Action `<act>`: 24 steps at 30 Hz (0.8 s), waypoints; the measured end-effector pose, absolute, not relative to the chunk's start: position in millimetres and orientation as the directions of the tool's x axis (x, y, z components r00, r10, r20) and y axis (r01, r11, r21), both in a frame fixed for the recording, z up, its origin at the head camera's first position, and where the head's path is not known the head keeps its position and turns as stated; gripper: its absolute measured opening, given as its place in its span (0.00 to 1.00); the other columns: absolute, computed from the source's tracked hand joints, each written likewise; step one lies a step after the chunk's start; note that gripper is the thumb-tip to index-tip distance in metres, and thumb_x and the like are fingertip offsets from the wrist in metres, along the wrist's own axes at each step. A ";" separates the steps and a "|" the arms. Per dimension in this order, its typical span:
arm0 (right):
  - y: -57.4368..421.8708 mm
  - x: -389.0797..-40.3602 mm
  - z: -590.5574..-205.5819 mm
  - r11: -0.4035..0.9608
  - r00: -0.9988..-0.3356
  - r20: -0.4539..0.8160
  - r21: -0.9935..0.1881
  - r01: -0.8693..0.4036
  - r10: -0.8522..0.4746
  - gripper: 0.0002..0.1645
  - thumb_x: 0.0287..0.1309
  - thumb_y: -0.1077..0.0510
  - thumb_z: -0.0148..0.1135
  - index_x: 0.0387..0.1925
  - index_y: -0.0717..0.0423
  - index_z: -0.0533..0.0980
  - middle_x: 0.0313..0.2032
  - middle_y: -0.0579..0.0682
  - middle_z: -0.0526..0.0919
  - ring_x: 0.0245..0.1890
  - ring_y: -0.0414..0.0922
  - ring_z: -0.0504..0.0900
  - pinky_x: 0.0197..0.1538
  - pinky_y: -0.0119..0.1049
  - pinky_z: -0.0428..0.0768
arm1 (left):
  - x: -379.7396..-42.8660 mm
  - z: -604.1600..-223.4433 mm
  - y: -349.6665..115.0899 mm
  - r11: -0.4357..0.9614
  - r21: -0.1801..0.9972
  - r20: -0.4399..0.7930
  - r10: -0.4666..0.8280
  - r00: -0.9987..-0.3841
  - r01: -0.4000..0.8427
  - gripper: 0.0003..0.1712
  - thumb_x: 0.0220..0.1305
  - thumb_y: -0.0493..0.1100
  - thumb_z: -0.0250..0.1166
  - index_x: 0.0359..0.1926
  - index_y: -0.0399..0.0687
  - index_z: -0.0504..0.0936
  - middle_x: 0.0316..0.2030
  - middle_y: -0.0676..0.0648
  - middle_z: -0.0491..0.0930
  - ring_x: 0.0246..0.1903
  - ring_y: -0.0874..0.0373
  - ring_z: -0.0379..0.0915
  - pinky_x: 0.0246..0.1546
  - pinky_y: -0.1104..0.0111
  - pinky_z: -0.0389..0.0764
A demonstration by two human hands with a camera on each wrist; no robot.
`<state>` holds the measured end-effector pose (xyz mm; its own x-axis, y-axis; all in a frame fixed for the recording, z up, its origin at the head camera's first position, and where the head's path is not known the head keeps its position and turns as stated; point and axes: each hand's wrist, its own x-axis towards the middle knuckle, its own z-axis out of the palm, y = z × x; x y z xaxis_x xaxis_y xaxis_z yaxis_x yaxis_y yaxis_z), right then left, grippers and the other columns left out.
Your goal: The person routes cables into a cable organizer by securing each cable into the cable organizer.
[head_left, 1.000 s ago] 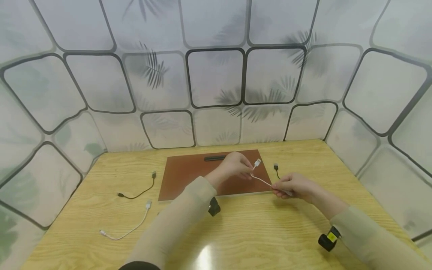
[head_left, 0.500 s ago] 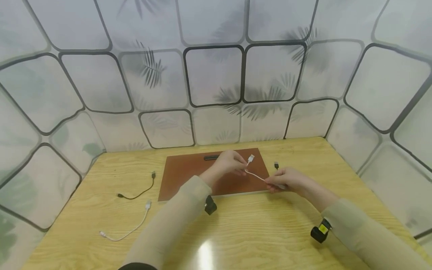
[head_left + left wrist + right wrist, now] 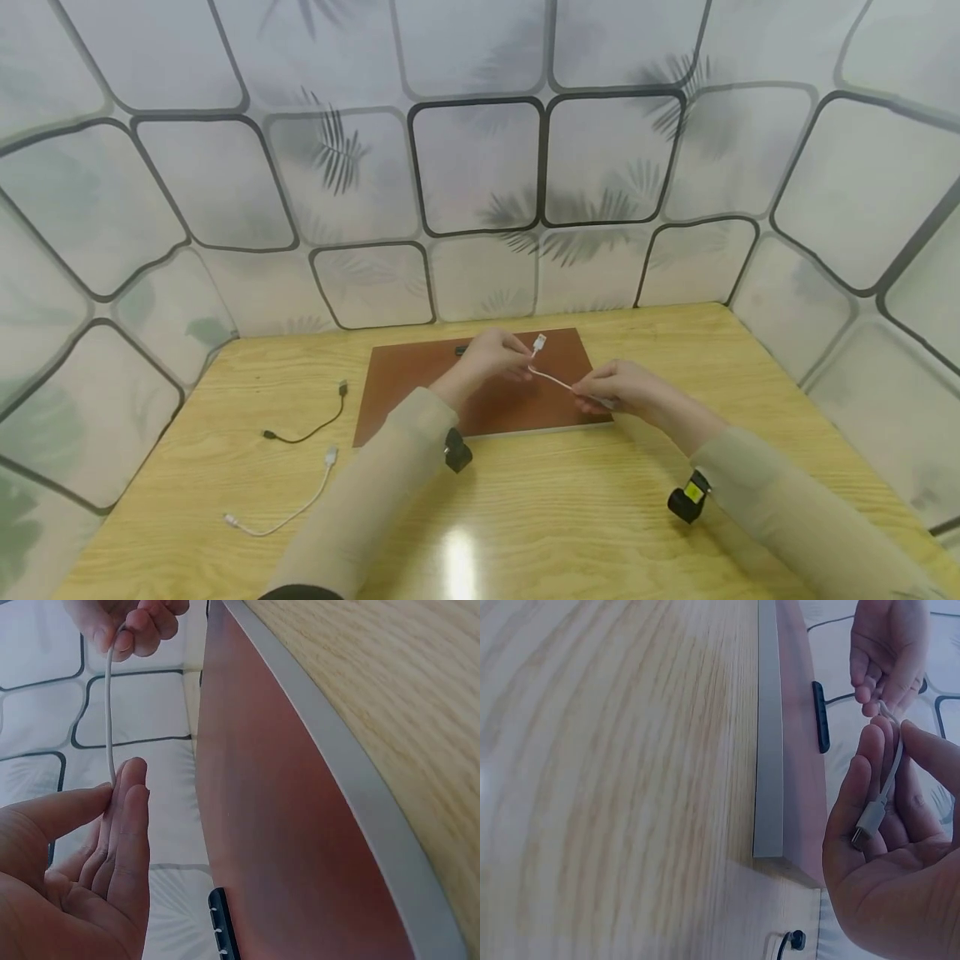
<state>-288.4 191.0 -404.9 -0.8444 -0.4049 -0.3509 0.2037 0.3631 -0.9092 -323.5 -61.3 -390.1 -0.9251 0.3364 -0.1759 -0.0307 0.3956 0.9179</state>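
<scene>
Between my two hands a white USB cable (image 3: 553,380) stretches over the brown board (image 3: 408,392). My left hand (image 3: 487,358) pinches it between thumb and fingertips near its USB-A plug (image 3: 539,342), which sticks up past the fingers. Nearer its other end, my right hand (image 3: 624,388) pinches the cable too. The right wrist view shows that end's small white connector (image 3: 870,819) lying across the right fingers. On the board's back part, a black notched strip (image 3: 223,924) is mostly hidden behind the left hand in the head view.
Left of the board lie a short black USB cable (image 3: 315,429) and another white cable (image 3: 288,517) on the wooden table (image 3: 555,517). A black plug (image 3: 798,940) shows beyond the board's end in the right wrist view. A patterned cloth (image 3: 480,167) surrounds the table.
Both hands have shifted left with the white cable, farther over the board. The left hand now covers more of the black strip. The black plug at right has gone behind the right hand.
</scene>
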 end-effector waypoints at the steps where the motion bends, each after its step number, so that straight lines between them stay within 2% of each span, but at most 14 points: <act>1: 189.4 -289.6 -404.9 0.370 -0.846 -0.352 -0.907 0.202 -0.401 0.17 0.76 0.58 0.61 0.50 0.70 0.85 0.33 0.43 0.92 0.35 0.36 0.88 0.45 0.28 0.88 | -323.8 -390.2 -62.5 0.390 0.920 -0.178 0.330 -0.927 -0.038 0.13 0.74 0.32 0.65 0.52 0.23 0.85 0.44 0.29 0.90 0.41 0.44 0.92 0.43 0.63 0.93; 11: 174.3 -302.2 -408.0 0.338 -0.858 -0.349 -0.914 0.223 -0.378 0.19 0.75 0.59 0.62 0.53 0.74 0.82 0.31 0.43 0.91 0.31 0.34 0.87 0.42 0.27 0.88 | -330.4 -397.4 -73.8 0.341 0.936 -0.178 0.255 -0.951 -0.084 0.13 0.72 0.30 0.66 0.52 0.23 0.86 0.44 0.29 0.90 0.27 0.60 0.88 0.41 0.64 0.93; 21: 156.6 -307.6 -412.5 0.402 -0.887 -0.327 -0.897 0.183 -0.327 0.19 0.73 0.60 0.65 0.52 0.75 0.83 0.27 0.42 0.91 0.27 0.33 0.87 0.38 0.27 0.88 | -334.5 -409.9 -80.6 0.324 0.939 -0.177 0.157 -0.972 -0.119 0.11 0.71 0.30 0.68 0.48 0.23 0.87 0.41 0.29 0.90 0.25 0.59 0.88 0.37 0.65 0.93; 24: 151.4 -306.6 -412.3 0.460 -0.903 -0.302 -0.877 0.138 -0.306 0.18 0.72 0.58 0.67 0.52 0.72 0.85 0.30 0.44 0.92 0.29 0.34 0.87 0.40 0.29 0.89 | -335.2 -412.6 -82.6 0.315 0.941 -0.171 0.140 -0.975 -0.119 0.11 0.71 0.30 0.68 0.49 0.23 0.87 0.42 0.28 0.90 0.29 0.53 0.91 0.37 0.65 0.93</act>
